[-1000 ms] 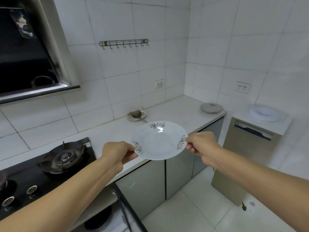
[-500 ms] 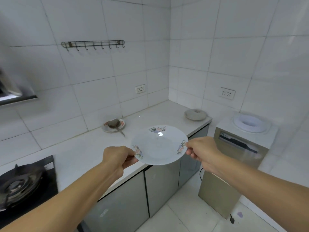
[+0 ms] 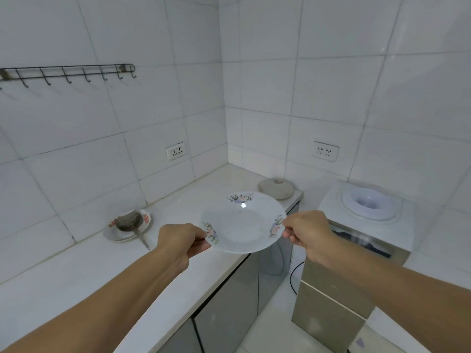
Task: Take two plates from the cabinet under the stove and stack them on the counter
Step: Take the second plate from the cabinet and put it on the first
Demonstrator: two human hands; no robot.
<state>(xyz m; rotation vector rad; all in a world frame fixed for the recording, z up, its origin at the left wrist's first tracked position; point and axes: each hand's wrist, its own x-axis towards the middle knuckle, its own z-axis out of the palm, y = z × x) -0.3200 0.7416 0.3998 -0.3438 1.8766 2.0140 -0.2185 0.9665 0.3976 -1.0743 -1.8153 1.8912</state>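
I hold a white plate (image 3: 242, 222) with small flower prints level in the air, over the front edge of the white counter (image 3: 76, 278). My left hand (image 3: 179, 242) pinches its left rim and my right hand (image 3: 307, 231) pinches its right rim. The plate is above the counter surface, not touching it. The stove and the cabinet under it are out of view to the left.
A small dish (image 3: 127, 225) holding a dark lump and a utensil sits by the back wall. A grey round lid (image 3: 275, 188) lies at the counter's far right end. A water dispenser (image 3: 356, 240) stands right of the counter. A hook rail (image 3: 68, 72) hangs on the wall.
The view has swung right: the stove and hood have left the frame. The plate, still held in both hands, has moved right along the counter.
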